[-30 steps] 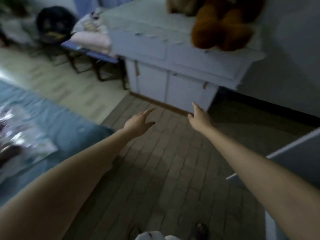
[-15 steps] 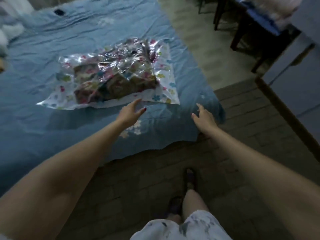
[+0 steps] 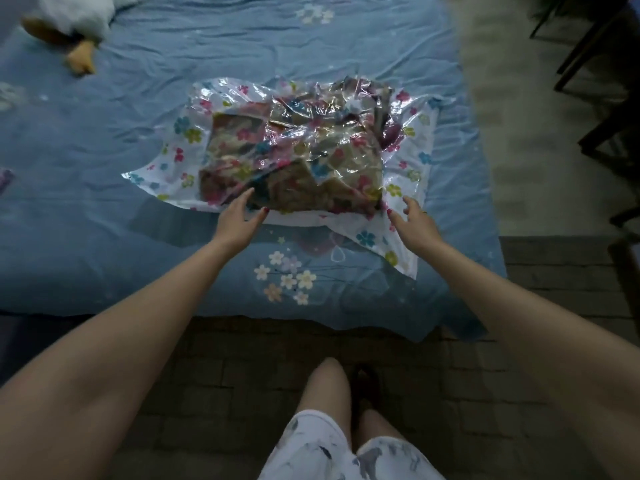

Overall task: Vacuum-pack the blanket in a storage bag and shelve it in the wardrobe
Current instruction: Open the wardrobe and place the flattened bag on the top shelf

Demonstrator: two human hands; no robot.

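Both hands have closed in on the pack since half a second ago, when they hovered short of it. Left hand (image 3: 239,221) spread wide, fingertips touching the near edge of the storage bag (image 3: 284,147); right hand (image 3: 414,221) open too, over the bag's near right flap, holding nothing. Blanket (image 3: 294,171) sits inside, plastic shrunk tight and wrinkled, so packing looks done. Bag lies mid-bed on the blue sheet (image 3: 104,150). Left to do: lift and shelve; wardrobe not in view. Plush toy (image 3: 72,19) far left.
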